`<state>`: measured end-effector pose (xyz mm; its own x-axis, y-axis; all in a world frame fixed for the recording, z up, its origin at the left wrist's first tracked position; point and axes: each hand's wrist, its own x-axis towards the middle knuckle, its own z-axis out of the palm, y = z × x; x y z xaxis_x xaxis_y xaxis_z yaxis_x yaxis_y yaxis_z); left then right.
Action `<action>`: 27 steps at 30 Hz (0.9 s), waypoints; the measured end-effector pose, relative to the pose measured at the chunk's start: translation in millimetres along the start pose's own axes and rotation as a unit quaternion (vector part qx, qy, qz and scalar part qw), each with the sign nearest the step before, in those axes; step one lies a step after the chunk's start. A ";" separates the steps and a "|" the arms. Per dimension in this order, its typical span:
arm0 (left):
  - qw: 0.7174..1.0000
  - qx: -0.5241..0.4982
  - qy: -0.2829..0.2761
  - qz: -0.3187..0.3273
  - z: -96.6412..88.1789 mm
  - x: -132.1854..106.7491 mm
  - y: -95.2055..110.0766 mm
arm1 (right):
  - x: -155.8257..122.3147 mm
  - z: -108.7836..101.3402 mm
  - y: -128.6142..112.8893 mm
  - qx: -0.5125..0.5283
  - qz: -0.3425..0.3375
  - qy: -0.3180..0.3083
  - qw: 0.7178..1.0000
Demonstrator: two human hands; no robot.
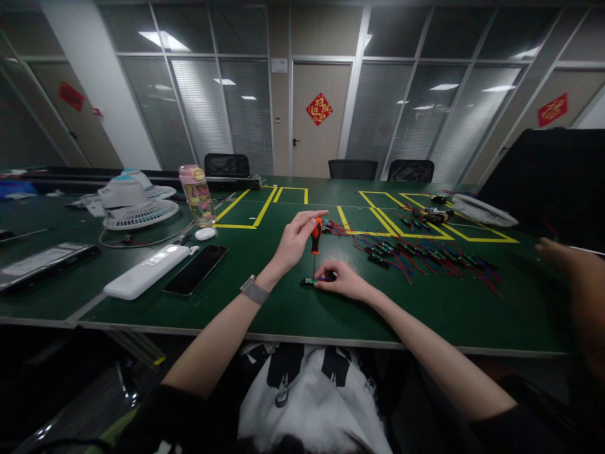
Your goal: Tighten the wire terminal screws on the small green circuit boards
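Note:
My left hand [295, 238] is closed round the orange handle of a small screwdriver [316, 236], held upright with its tip down on a small green circuit board [312, 281] on the green table [283, 309]. A watch sits on that wrist. My right hand [341, 279] lies on the table beside the board and pinches its right end, holding it in place. A spread of similar boards with red and blue wires [425, 255] lies just right of my hands.
At left lie a black phone [196, 269], a white power bank [146, 271], a white mouse-like object [205, 233], a pink-capped bottle [197, 195] and fans [135, 205]. Yellow tape squares mark the table. Another person's arm [574, 265] enters at right.

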<state>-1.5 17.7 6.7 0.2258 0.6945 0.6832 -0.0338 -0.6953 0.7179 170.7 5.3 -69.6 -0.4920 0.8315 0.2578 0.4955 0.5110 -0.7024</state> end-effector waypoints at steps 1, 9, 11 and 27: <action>0.999 -0.022 -0.021 -0.011 0.1 0.1 0.5 | 0.0 -0.1 -0.1 0.000 0.000 -0.001 1.000; 0.993 0.100 0.046 0.046 1.4 -4.6 3.0 | 0.3 -0.3 -0.8 -0.002 0.000 -0.002 1.000; 0.995 0.086 0.027 0.044 0.8 -4.2 2.9 | 0.4 -0.4 -0.2 -0.003 -0.002 -0.003 1.000; 0.994 -0.084 -0.055 -0.036 0.8 -2.4 1.0 | 0.3 -1.1 -1.9 0.005 0.008 -0.007 1.000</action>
<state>-1.3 15.2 5.7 0.3388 0.7102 0.6171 -0.1729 -0.5977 0.7828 170.5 4.8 -67.5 -0.4933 0.8368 0.2376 0.4962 0.4950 -0.7132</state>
